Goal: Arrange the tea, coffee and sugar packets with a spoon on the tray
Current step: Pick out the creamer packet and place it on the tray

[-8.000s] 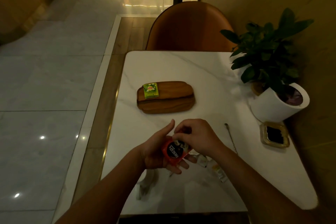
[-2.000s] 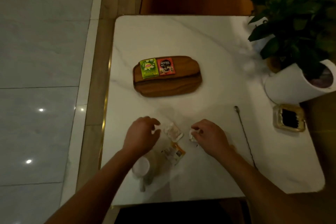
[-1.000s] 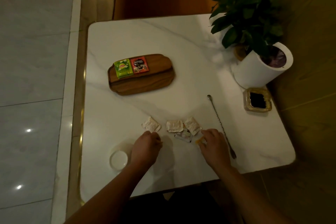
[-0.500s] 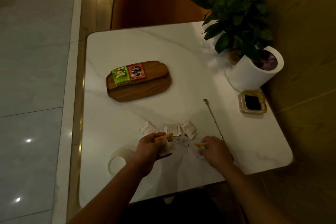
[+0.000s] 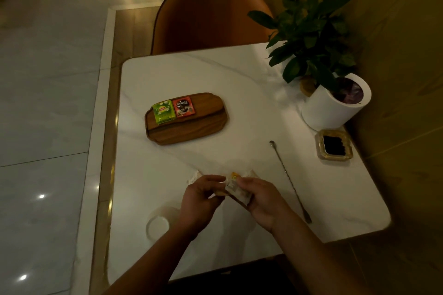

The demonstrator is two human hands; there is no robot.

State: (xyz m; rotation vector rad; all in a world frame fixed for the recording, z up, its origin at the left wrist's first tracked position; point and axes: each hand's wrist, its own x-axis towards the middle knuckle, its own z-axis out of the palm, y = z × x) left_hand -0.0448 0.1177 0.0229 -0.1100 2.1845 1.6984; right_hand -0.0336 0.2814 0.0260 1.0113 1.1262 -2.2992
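A wooden tray (image 5: 191,129) lies on the white marble table. On its left end sit a green tea packet (image 5: 163,111) and, touching it on the right, a red coffee packet (image 5: 184,106). Near the table's front, my left hand (image 5: 200,196) and my right hand (image 5: 260,196) together hold a small stack of sugar packets (image 5: 236,187), pale with an orange tip. One white packet (image 5: 193,177) peeks out on the table behind my left hand; others may be hidden under my hands. A long thin metal spoon (image 5: 288,181) lies to the right of my right hand.
A white cup (image 5: 158,225) stands near the front left edge. At the right are a potted plant in a white pot (image 5: 333,108) and a small glass ashtray (image 5: 333,147). An orange chair (image 5: 211,14) stands behind the table (image 5: 251,108).
My hands have come together and gathered the orange-tipped sugar packets into one stack held above the table. The camera view has tilted up slightly.
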